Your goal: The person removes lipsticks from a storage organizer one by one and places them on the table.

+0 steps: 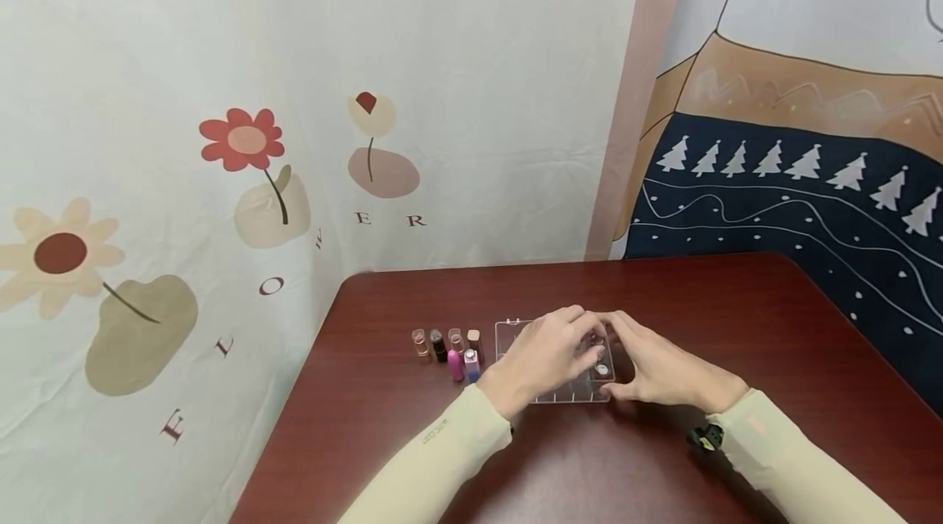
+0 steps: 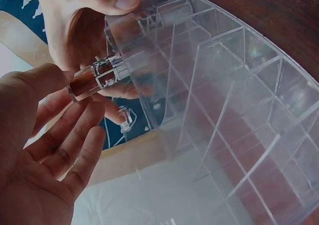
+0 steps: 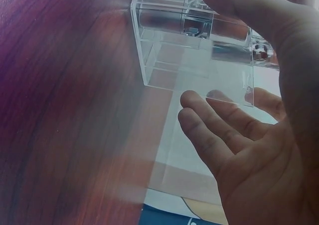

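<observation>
The clear plastic organizer, split into small compartments, stands on the table. My left hand is over its right part, thumb and fingers pinching a clear-cased lipstick with a coppery section. In the left wrist view one end of that lipstick is at the organizer's open side. My right hand holds the organizer's right side, its thumb at the near corner and its fingers spread toward the far one. A clear and silvery tube lies inside a compartment in the right wrist view.
Left of the organizer stand several lipsticks: a black one, a magenta one, a pink-and-blue one and a clear-capped one among them. The dark red table ends at a wall hanging behind.
</observation>
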`<state>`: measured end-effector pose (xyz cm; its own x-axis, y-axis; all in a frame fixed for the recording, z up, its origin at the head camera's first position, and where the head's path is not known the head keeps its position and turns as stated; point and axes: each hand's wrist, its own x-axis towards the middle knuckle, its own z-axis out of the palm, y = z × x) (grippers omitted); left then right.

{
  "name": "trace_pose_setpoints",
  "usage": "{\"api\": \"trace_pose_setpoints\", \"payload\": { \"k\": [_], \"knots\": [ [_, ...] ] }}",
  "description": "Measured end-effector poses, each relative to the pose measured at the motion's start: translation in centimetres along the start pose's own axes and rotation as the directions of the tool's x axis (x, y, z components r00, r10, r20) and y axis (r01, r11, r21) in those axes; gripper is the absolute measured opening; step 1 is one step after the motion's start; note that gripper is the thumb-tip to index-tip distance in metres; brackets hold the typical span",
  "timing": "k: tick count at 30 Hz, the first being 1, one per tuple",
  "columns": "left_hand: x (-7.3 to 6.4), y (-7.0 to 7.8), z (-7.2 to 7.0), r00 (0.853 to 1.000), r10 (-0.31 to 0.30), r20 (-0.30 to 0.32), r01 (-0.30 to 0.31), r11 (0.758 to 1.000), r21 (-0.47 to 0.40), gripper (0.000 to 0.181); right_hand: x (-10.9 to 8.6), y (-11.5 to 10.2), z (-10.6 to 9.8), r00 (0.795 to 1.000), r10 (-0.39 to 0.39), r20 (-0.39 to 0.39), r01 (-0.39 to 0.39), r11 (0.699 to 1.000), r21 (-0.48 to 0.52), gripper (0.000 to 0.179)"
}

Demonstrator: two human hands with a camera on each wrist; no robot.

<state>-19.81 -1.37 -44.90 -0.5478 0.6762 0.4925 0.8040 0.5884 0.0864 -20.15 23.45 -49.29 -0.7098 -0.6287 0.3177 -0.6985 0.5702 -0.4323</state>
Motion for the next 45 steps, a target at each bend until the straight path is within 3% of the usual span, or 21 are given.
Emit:
{"api": "trace_pose_setpoints", "payload": {
  "k": [22, 34, 45],
  "knots": [
    [-2.0, -0.8, -2.7, 0.984, 0.052, -0.168, -0.054, 0.998, -0.008, 0.018, 0.1, 0.0, 0.2, 1.000, 0.023, 0.012, -0.023, 0.999, 0.037, 0.107],
    [-4.1, -2.1, -4.2, 0.980, -0.007, -0.197, 0.004, 1.000, -0.016, 0.016, 0.1, 0.1, 0.0, 1.000, 0.000, 0.004, 0.000, 0.999, 0.037, 0.113],
    [-6.1, -3.3, -5.9, 0.972, -0.080, -0.220, 0.073, 0.997, -0.040, 0.016, 0.1, 0.2, 0.1, 0.999, 0.031, 0.023, -0.032, 0.999, 0.034, 0.113]
  ]
}}
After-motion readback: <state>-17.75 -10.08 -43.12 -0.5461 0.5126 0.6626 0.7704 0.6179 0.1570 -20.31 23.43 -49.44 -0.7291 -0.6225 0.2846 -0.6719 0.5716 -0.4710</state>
